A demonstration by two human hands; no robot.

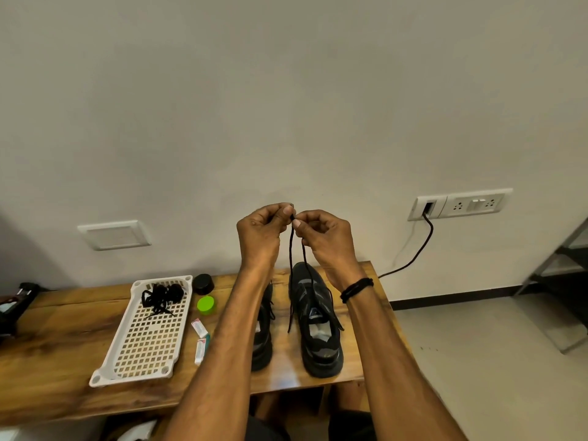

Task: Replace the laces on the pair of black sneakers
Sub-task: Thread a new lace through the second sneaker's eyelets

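Two black sneakers stand side by side on the wooden table (63, 338). The right sneaker (318, 326) is in full view; the left sneaker (264, 338) is largely hidden behind my left forearm. A black lace (291, 265) rises from the right sneaker in two strands. My left hand (262, 230) and my right hand (324, 237) are raised above the shoes, fingertips together, both pinching the lace's upper ends. A bundle of black laces (162, 296) lies in the far end of a white perforated tray (146, 351).
A black lid (203, 283) and a green lid (206, 304) sit right of the tray, with two small tubes (200, 337) nearer me. A black cable (413, 259) runs from a wall socket (458, 203). A dark object (16, 307) is at the table's left end.
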